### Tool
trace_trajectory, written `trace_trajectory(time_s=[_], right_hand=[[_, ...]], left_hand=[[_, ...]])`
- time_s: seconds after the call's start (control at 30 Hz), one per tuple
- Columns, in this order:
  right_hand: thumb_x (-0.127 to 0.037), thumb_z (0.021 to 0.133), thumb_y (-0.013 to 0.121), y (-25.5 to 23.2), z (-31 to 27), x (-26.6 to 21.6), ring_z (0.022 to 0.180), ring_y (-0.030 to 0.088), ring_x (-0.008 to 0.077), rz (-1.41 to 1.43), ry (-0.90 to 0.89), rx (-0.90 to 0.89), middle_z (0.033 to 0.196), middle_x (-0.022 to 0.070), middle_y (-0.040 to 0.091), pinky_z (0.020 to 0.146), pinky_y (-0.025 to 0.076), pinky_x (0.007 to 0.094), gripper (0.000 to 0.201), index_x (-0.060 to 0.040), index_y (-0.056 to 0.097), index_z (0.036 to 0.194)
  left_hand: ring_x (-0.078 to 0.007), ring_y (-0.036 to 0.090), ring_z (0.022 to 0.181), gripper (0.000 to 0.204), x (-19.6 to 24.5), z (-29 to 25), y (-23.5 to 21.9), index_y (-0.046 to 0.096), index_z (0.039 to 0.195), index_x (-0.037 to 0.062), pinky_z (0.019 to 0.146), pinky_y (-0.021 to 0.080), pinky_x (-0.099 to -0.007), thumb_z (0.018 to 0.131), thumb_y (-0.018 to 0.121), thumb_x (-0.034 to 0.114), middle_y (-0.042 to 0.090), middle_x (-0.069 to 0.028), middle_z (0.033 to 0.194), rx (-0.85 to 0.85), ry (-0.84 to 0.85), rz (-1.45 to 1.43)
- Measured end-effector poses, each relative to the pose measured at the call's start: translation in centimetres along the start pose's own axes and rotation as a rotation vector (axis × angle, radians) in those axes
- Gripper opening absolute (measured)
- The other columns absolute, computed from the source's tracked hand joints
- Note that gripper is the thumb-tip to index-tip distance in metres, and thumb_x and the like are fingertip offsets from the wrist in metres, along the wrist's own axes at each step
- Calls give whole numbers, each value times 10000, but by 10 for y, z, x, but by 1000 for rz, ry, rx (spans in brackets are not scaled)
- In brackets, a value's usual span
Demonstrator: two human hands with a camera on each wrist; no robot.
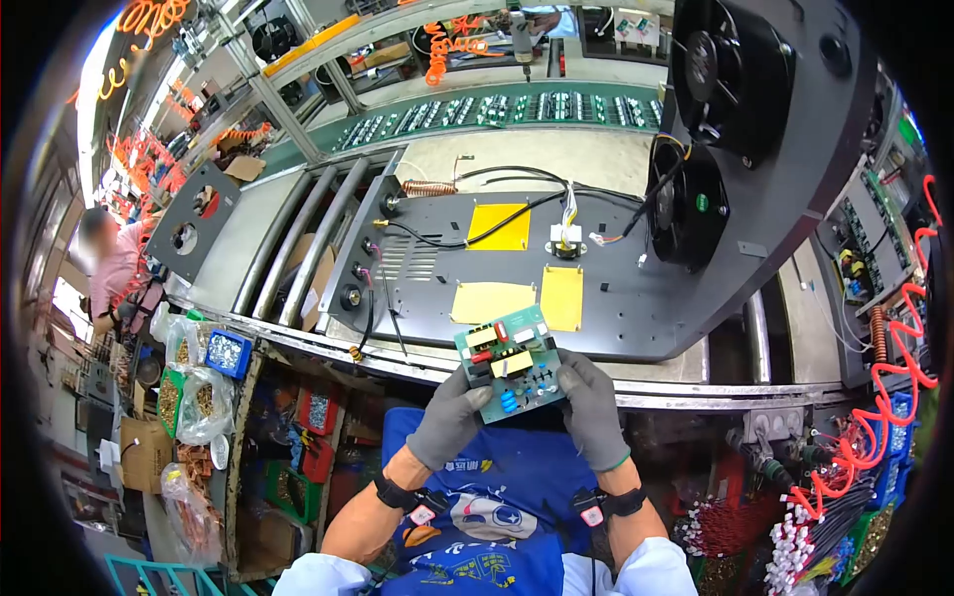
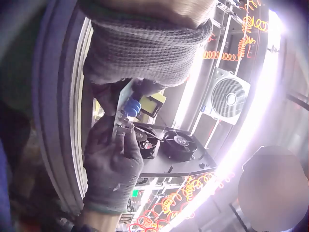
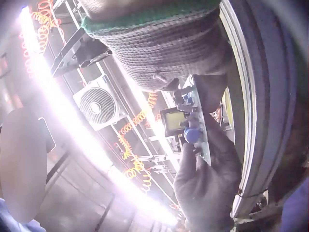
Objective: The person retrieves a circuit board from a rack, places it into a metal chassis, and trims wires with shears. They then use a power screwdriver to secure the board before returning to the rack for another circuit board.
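A green circuit board [image 1: 545, 383] with yellow transformers, red parts and blue discs is held up between both gloved hands. My left hand [image 1: 447, 417] grips its left edge, the thumb on the component side. Its right edge is pinched by my right hand [image 1: 593, 409]. In both wrist views the board is seen nearly edge-on, with a blue part [image 2: 132, 108] and a yellow transformer [image 3: 173, 121] standing up from it. Behind the board lies a dark metal chassis panel [image 1: 427, 288] with yellow pads [image 1: 497, 301] on it.
Two black fans [image 1: 691, 204] sit on the chassis's upright plate at right. Rollers [image 1: 298, 248] run along the left of the bench. Parts bins [image 1: 229, 352] stand lower left; a red coiled hose [image 1: 879, 407] and wire bundles [image 1: 795, 546] hang at right. Another person [image 1: 117, 263] is far left.
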State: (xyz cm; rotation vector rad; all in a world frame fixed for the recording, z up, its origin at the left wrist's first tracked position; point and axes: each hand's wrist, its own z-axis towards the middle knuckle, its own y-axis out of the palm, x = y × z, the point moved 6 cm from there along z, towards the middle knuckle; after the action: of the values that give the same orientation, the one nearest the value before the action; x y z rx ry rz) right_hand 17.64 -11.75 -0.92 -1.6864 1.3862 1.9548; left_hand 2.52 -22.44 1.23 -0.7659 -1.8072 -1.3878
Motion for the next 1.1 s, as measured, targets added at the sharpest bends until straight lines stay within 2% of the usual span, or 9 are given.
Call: trace_trajectory(time_s=[0.33, 0.4, 0.47, 0.53, 0.63, 0.77, 0.87, 0.93, 1.1], right_hand=[[-135, 1050, 523, -16, 8, -28, 1063, 687, 186, 239, 50, 43, 1212, 152, 678, 955, 569, 352, 408, 109, 520, 1377], [-151, 1054, 521, -19, 7, -38, 1039, 694, 185, 178, 4, 65, 1197, 152, 682, 924, 586, 349, 409, 108, 526, 1369], [-154, 1059, 498, -23, 3, -51, 1027, 692, 174, 105, 36, 38, 1184, 146, 685, 921, 587, 332, 407, 109, 526, 1368], [-164, 1064, 481, -23, -1, -60, 1011, 694, 168, 32, 69, 42, 1173, 141, 687, 914, 590, 325, 409, 105, 529, 1368], [-149, 1060, 472, -14, -3, -66, 1011, 688, 158, -38, 115, 65, 1156, 134, 692, 911, 571, 307, 383, 92, 551, 1347], [-64, 1039, 481, 3, -8, -63, 1019, 663, 143, -184, -101, 233, 1151, 134, 691, 925, 523, 281, 310, 93, 564, 1294], [6, 944, 532, 27, -9, -52, 994, 636, 147, -92, -232, 305, 1116, 120, 651, 918, 521, 296, 332, 76, 521, 1268], [44, 919, 534, 45, -3, -40, 1055, 621, 161, -46, -309, 323, 1163, 136, 594, 924, 525, 297, 347, 68, 466, 1259], [106, 934, 526, 74, 28, -11, 1181, 590, 196, -21, -381, 214, 1264, 170, 528, 1021, 512, 340, 408, 65, 387, 1315]], left_hand=[[-217, 564, 1294, 740, 30, 12, 14, 334, 1562, -22, 1100, 460, -376, 991, 635, 340, 529, -130, 1458, -1, -83, 419], [-250, 580, 1265, 752, 50, 7, -3, 337, 1551, -43, 1071, 473, -378, 963, 637, 316, 537, -163, 1423, 97, 141, 593], [-271, 560, 1295, 733, 90, 5, 19, 390, 1520, -35, 1066, 474, -392, 923, 703, 253, 536, -186, 1420, 123, 331, 1003], [-352, 551, 1300, 657, 114, 10, 58, 532, 1418, 12, 1071, 466, -422, 856, 786, 240, 544, -214, 1408, -115, 541, 1383], [-424, 576, 1184, 713, 110, 23, 102, 575, 1359, 9, 1011, 481, -469, 785, 860, 322, 575, -237, 1327, -176, 570, 1691], [-421, 602, 1126, 721, 121, 35, 93, 587, 1311, -13, 949, 506, -474, 786, 860, 400, 607, -230, 1250, 211, 836, 1623], [-383, 644, 1061, 714, 110, 55, 71, 587, 1308, -2, 890, 536, -453, 798, 849, 423, 636, -211, 1187, 188, 542, 1499], [-343, 677, 961, 648, 104, 65, 69, 610, 1299, 56, 824, 554, -414, 818, 836, 427, 653, -181, 1064, 118, 517, 1365], [-296, 674, 900, 506, 118, 91, 26, 632, 1276, 71, 789, 555, -378, 864, 811, 304, 644, -163, 1065, 65, 495, 1220]])
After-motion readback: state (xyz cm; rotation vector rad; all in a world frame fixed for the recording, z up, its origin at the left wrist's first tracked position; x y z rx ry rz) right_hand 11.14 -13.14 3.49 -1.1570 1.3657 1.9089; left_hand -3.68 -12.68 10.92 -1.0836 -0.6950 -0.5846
